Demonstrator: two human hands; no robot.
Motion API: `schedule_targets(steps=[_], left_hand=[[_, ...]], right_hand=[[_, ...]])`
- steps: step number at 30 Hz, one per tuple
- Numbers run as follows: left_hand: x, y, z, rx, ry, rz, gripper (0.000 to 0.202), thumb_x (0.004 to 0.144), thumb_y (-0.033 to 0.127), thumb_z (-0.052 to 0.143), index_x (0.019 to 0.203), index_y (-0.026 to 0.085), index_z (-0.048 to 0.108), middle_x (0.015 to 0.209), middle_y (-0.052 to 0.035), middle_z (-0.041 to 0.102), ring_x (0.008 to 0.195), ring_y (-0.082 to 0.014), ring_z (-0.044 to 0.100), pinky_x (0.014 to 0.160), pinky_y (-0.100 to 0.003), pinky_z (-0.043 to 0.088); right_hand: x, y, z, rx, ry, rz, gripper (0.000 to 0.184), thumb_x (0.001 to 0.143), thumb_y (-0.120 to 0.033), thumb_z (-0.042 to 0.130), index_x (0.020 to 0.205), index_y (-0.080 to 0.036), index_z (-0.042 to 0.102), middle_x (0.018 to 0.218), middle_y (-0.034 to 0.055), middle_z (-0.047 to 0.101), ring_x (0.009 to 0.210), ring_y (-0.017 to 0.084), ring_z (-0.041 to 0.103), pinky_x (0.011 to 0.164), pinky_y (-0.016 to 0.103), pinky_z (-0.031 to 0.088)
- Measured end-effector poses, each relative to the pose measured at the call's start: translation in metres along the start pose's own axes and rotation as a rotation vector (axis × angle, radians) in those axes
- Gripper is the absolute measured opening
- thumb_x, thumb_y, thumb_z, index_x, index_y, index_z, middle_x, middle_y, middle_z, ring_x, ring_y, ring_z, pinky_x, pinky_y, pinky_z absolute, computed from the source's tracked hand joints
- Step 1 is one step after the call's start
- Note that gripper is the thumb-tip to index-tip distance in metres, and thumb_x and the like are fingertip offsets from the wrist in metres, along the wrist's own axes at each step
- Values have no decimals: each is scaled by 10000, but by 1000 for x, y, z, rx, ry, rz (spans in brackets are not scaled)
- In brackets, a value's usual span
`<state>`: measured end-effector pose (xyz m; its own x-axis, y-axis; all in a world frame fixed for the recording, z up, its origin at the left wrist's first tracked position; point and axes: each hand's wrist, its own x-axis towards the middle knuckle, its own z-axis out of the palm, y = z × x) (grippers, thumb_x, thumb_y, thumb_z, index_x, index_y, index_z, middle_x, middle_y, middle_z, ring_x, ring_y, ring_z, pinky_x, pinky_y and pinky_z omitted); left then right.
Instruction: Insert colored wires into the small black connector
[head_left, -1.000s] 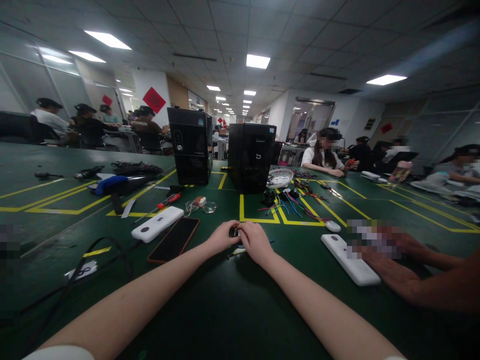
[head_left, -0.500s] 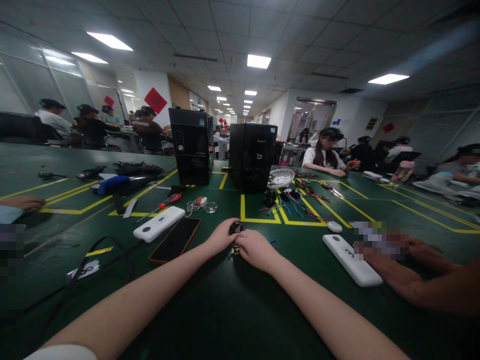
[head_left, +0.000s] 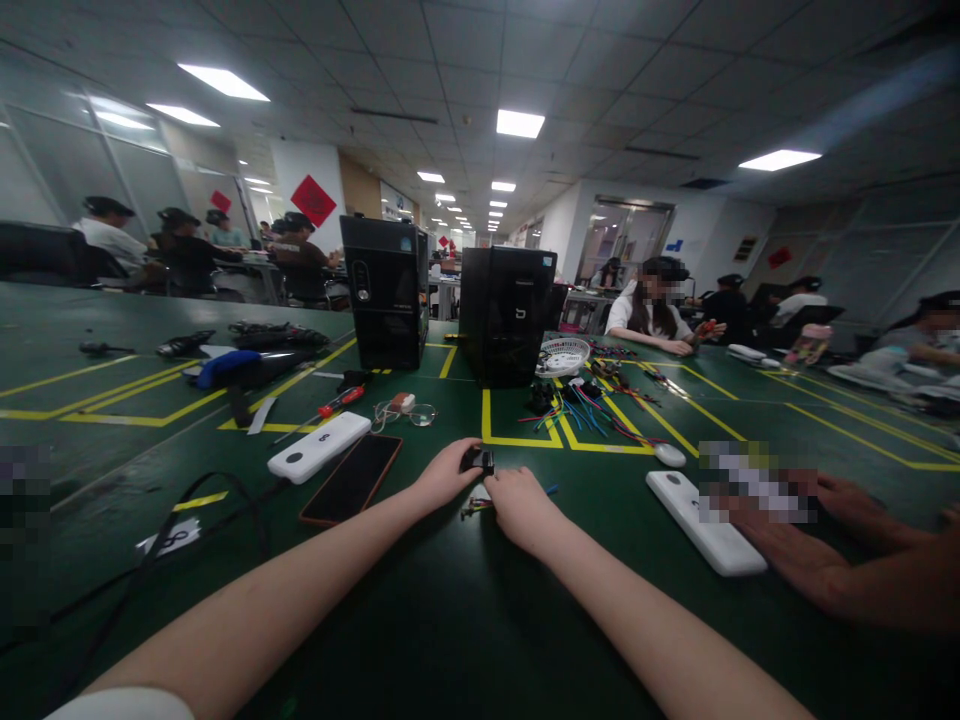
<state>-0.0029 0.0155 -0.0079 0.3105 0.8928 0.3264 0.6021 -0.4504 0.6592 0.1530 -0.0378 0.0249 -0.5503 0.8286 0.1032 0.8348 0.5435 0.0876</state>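
Note:
My left hand [head_left: 445,473] pinches a small black connector [head_left: 478,460] just above the green table [head_left: 465,620]. Right beside it, my right hand [head_left: 520,503] is curled with its fingertips on a small bundle of coloured wires [head_left: 477,505] that lies on the table under the connector. Both forearms reach in from the bottom edge. What the right fingers hold is too small to make out.
A phone [head_left: 349,478] and a white power bank [head_left: 318,446] lie left of my hands. Another white power bank [head_left: 705,520] and a co-worker's hands [head_left: 810,530] are at the right. Two black PC towers [head_left: 450,310], loose wires [head_left: 585,405], glasses [head_left: 409,410] and a red screwdriver [head_left: 339,400] sit beyond.
My right hand has drawn back toward me and away from the left hand. The black connector has come into view in the left fingers. The camera tilted slightly.

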Motion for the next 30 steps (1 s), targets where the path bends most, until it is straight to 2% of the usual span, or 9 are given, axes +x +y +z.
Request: schedule_targets(steps=[9,17,21,26,30], left_hand=[[1,-4,6,-14,-3,32,458,739,206,610,1186,179,510,1184,-93,567,1089,-235,525,977,-380,382],[1,-3,5,-1,-15,16,472,737,178,613,1196,174,499,1174,-94,567,1081,-227,528,976,-374,381],[1,-1,4,-8,-12,26,471,738,177,603,1196,166,493,1167,-98,568,1078,-226,526,970,-376,385],[1,-1,3,15,-3,67,478,714,185,624,1175,165,498,1147,-105,567,1072,-243,520,955,-396,387],[1,-4,3,44,50,118,477,699,240,656,1147,165,510,1119,-102,555,1052,-248,516,929,-400,400]], right_hand=[[-4,11,-2,59,-130,4,238,672,-85,540,888,-134,628,863,138,649,801,237,605,677,296,423],[-7,8,-6,62,-198,29,245,757,-153,452,926,-141,629,927,127,627,813,219,603,679,283,441],[-3,13,-5,127,-183,21,262,797,-152,400,937,-144,620,937,120,637,852,214,602,718,278,423],[3,22,-12,207,-70,50,277,861,-177,333,1002,-160,570,971,97,638,870,184,594,730,259,395],[3,24,-16,191,-13,117,244,854,-309,418,1012,-167,538,976,94,626,859,186,589,712,257,391]])
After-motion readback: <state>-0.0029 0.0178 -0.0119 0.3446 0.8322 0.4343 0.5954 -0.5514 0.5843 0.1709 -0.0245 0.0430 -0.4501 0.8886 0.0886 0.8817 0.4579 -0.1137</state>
